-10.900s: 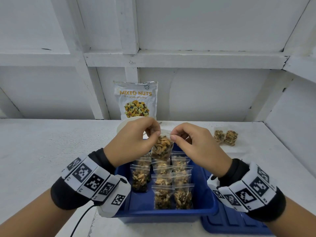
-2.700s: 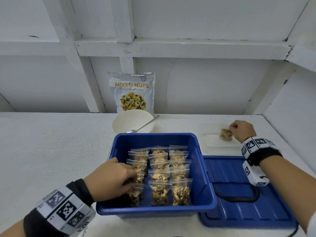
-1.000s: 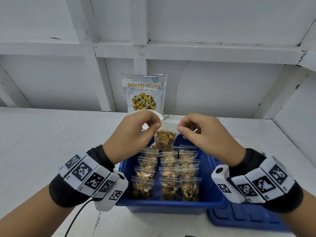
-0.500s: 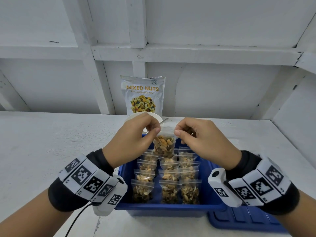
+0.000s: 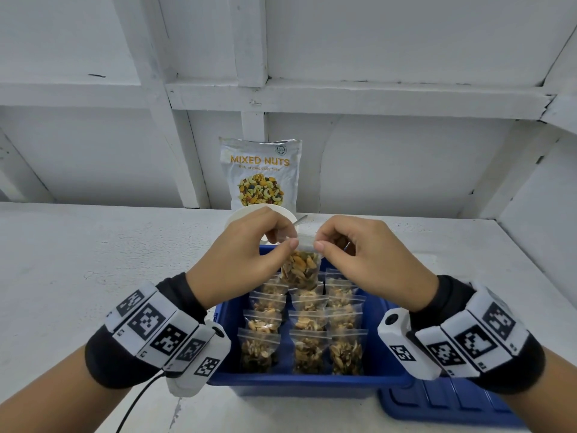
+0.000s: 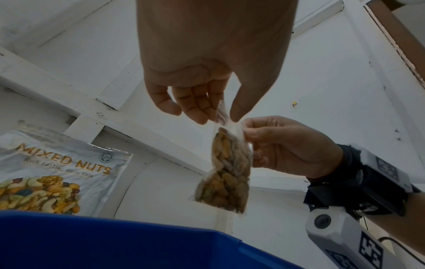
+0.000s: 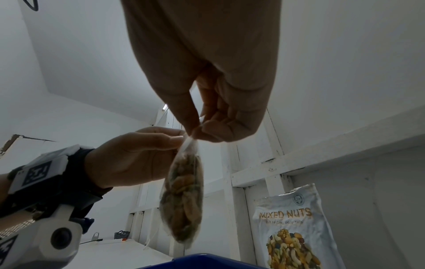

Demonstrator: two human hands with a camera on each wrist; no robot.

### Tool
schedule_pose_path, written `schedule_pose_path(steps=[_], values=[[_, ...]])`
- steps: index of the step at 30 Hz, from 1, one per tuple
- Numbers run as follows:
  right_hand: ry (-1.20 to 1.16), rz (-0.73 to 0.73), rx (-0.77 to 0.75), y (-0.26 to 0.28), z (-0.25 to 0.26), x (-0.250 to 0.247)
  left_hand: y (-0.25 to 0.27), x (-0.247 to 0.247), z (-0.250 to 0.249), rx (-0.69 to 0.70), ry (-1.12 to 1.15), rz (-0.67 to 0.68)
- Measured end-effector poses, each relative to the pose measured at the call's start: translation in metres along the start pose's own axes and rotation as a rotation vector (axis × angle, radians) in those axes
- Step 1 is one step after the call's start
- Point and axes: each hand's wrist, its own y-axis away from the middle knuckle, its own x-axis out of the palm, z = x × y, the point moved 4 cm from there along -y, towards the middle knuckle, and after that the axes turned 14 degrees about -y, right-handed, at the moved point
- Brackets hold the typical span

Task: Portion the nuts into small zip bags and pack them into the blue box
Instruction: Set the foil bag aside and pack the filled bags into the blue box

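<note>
White painted boards and beams close off the space beyond your hands, and a rough white table (image 5: 78, 276) spreads beneath them; you hold both hands raised close together, almost meeting at the fingertips; your left hand (image 5: 240, 260) pinches the top strip of a small zip bag (image 5: 301, 267) between thumb and curled fingers, and your right hand (image 5: 368, 260) pinches the same strip just beside it, thumb against forefinger; the bag hangs straight down between the two hands, full of mixed nuts, clear of everything below it; in the left wrist view the bag (image 6: 226, 172) dangles from your fingertips with your right hand gripping its upper edge from the side; in the right wrist view the same bag (image 7: 184, 196) shows edge-on, bulging, with both pinches meeting at its top; directly below your hands sits the blue box (image 5: 312, 385), open, holding rows of filled bags (image 5: 299, 332) standing upright in three columns; the hanging bag is above the far end of those rows; under your right wrist lies the blue lid (image 5: 452, 404), flat on the table and just beside the box; beyond your left hand a white bowl (image 5: 237, 218) peeks out, mostly hidden by your knuckles; a spoon handle (image 5: 300, 218) shows between your hands; farther back a MIXED NUTS pouch (image 5: 260, 173) stands upright against the wall.
</note>
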Motion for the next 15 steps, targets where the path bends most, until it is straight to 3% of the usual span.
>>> schedule_pose_path(steps=[15], values=[[-0.028,0.015,-0.049,-0.0022,0.0019,0.0035,0.0002,0.0024,-0.0021,0.041,0.003,0.002]])
